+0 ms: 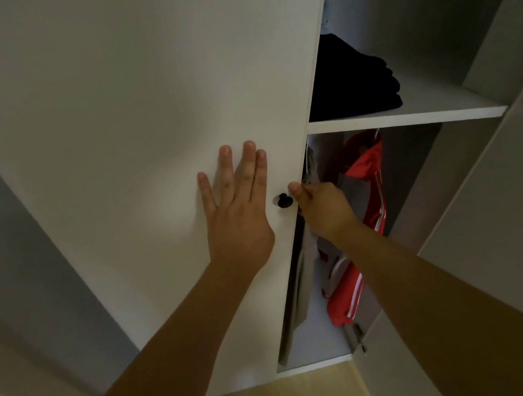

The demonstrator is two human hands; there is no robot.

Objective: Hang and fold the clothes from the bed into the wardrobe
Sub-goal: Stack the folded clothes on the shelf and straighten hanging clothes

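The left hand (239,214) presses flat, fingers straight, on the stiff wardrobe door (142,113). The right hand (321,210) pinches its edge by the knob (283,200). It probably swings lightly.

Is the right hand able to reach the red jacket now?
Probably yes: the right hand grips the door edge just beside the red jacket, and the open gap between looks free.
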